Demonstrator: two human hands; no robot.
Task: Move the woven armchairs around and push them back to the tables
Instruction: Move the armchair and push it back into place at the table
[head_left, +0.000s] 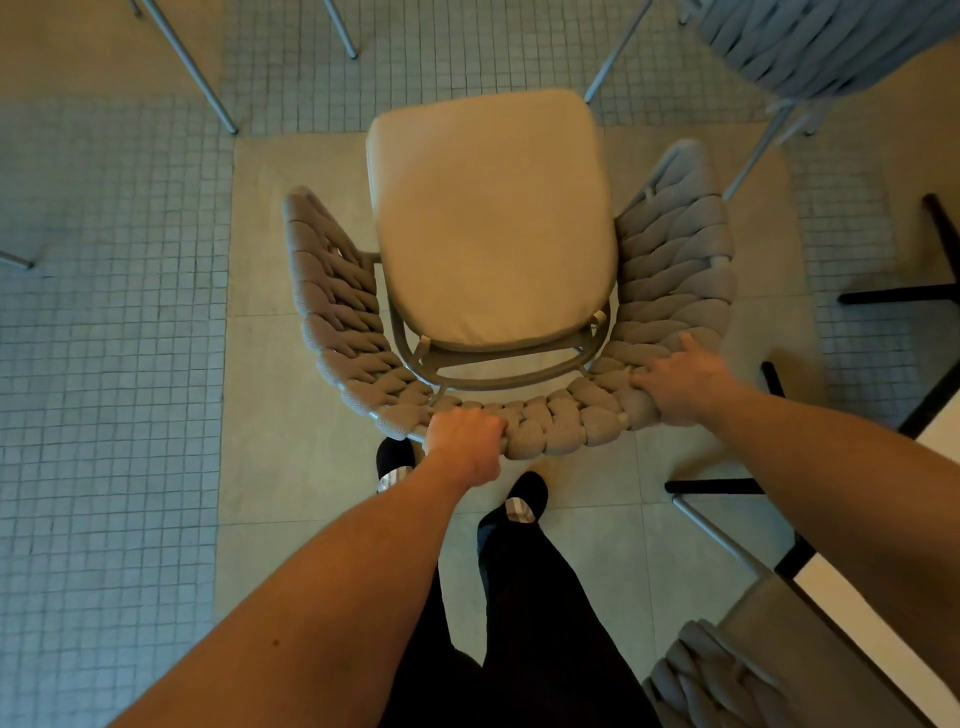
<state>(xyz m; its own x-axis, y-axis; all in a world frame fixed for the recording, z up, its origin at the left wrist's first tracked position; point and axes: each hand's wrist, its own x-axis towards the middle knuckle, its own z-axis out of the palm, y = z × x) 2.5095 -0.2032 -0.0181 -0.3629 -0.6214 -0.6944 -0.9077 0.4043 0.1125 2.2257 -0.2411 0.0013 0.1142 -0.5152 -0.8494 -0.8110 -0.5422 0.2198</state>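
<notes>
Head view: left hand (466, 444) fist-gripped on woven armchair (493, 291) backrest rim; right hand (680, 384) clasps its right curve. Likely light tube frame, soft cushion (491, 218); rim gives firmest hold.

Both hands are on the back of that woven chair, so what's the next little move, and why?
Probably a short push straight ahead. The left hand and right hand both grip the woven backrest, the seat cushion faces away from the person, and metal legs stand ahead, likely the table's. The tiled floor between looks free.
</notes>
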